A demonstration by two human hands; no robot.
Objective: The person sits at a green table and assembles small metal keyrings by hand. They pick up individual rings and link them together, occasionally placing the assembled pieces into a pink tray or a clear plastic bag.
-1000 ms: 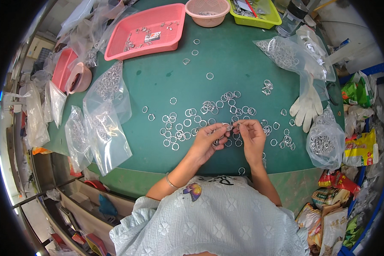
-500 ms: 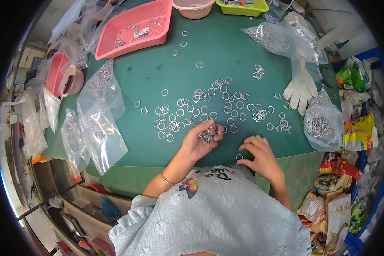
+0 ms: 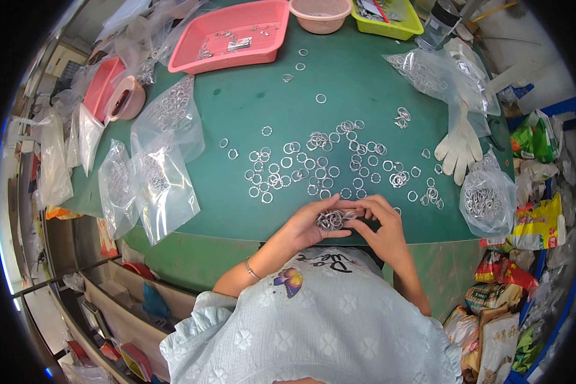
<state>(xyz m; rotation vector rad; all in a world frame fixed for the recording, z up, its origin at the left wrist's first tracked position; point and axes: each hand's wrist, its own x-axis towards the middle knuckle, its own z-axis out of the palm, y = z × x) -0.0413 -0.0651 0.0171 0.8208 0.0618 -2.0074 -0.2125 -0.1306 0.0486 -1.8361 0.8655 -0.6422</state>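
Observation:
A handful of silver metal rings (image 3: 330, 220) lies bunched in my left hand (image 3: 303, 225), which is cupped around them with the palm up. My right hand (image 3: 382, 229) meets it from the right, thumb and fingers pinched at the edge of the bunch; its fingertips partly cover the rings there. Just beyond both hands, many loose rings (image 3: 292, 148) are strewn over the green table (image 3: 237, 109), some overlapping in small clusters.
Clear bags of rings lie at left (image 3: 166, 185) and right (image 3: 483, 201). A white glove (image 3: 459, 153) rests beside the right bag. Along the far side stand a pink basket (image 3: 230, 38), a pink bowl (image 3: 320, 23) and a yellow-green tray (image 3: 390, 27).
My right hand has moved left and up from the table's near edge to the bunch in my left hand. My left hand has come down, nearer my body. The view has shifted slightly.

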